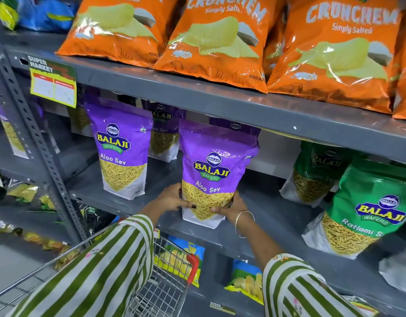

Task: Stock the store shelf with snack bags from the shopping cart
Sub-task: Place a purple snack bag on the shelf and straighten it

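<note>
Striped sleeves nearest. Left hand, right hand clasp purple Aloo Sev bag low at both sides, upright on middle shelf. Light, soft, slippery film; contents likely crushable; hold base corners.

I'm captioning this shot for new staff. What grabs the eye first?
The big orange chip bags lining the top shelf stand out first. Below them, at centre, the left hand and right hand hold a purple snack bag upright at the middle shelf's front edge. Green snack bags stand to its right.
</note>
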{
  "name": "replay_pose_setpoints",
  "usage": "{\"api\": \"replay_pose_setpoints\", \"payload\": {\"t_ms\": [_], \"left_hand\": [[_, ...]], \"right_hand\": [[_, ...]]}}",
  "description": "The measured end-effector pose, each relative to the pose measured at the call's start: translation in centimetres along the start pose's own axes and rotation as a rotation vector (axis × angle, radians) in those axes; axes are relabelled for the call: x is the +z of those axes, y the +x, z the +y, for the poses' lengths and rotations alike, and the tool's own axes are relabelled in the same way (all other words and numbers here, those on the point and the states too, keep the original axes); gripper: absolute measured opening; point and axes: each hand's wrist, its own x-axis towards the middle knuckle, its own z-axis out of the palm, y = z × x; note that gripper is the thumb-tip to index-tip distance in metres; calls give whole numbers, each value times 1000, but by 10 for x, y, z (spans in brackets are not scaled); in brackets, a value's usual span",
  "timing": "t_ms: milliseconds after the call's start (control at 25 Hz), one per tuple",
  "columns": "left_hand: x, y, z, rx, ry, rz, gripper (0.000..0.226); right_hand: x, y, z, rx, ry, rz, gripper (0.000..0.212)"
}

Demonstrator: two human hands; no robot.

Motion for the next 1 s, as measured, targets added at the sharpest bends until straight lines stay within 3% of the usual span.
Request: {"api": "replay_pose_setpoints", "payload": {"t_ms": [640, 840, 920, 1000], "left_hand": [[0, 1, -4, 32, -63, 17, 65], [-1, 8, -10, 16, -39, -23, 77], [-6, 8, -8, -101, 39, -65, 89], [-13, 5, 5, -378, 243, -174, 87]], "right_hand": [[7, 7, 2, 24, -36, 47, 79], [6, 8, 0, 37, -101, 32, 83], [-3, 4, 6, 59, -151, 57, 91], [-26, -8, 13, 115, -194, 105, 97]]}}
